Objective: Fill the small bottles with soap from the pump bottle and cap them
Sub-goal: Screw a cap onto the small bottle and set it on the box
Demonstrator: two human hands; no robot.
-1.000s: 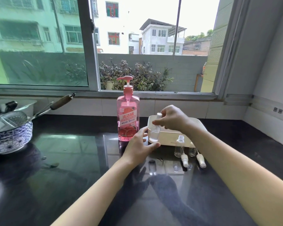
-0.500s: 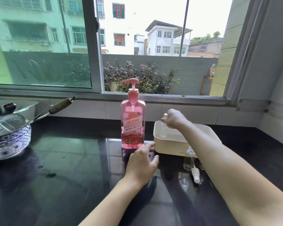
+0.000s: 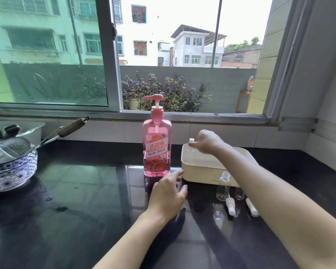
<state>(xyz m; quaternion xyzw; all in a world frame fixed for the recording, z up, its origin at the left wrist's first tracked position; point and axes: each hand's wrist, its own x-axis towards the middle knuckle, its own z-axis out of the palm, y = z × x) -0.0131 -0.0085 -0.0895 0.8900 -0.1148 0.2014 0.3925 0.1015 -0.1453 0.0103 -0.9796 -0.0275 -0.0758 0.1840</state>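
A pink pump bottle (image 3: pixel 157 150) of soap stands upright on the dark counter (image 3: pixel 81 200). Right of it sits a cream tray (image 3: pixel 202 167). My right hand (image 3: pixel 209 141) reaches over the tray's far left corner, fingers closed around a small clear bottle (image 3: pixel 191 141) whose capped top shows beside the thumb. My left hand (image 3: pixel 168 195) rests on the counter in front of the pump bottle, fingers spread, holding nothing. In front of the tray stand two small clear bottles, one uncapped (image 3: pixel 223 186) and one partly hidden by my forearm (image 3: pixel 239 193). Two white caps (image 3: pixel 230 205) (image 3: pixel 252 207) lie beside them.
At the left edge a blue patterned bowl (image 3: pixel 12 171) holds a strainer, with a long wooden-handled utensil (image 3: pixel 72 126) sticking out toward the window sill. The tiled wall and window run along the back; a side wall closes the right end.
My right hand carried the small bottle from above the tray's near edge to its far left corner. My left hand let go and settled on the counter. The view moved closer.
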